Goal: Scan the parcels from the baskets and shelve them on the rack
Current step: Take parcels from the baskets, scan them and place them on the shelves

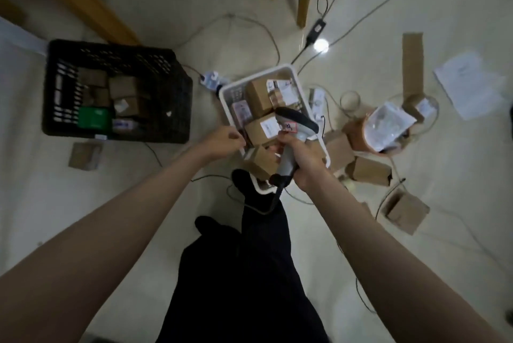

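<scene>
right hand (301,160): wrapped tight around the grey scanner (291,137) handle, over the white basket (294,73) | left hand (224,140): fingers curled at the basket's 9 o'clock edge, cannot tell if it holds anything | brown parcels (261,98): inside white basket | black crate (116,59): at 9 o'clock, more boxes inside | loose boxes (369,170): on floor at 3 o'clock

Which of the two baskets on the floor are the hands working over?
The white basket, the smaller one in the middle. The right hand holds the scanner above its parcels, the left hand at its edge. The black crate sits apart, untouched.
</scene>
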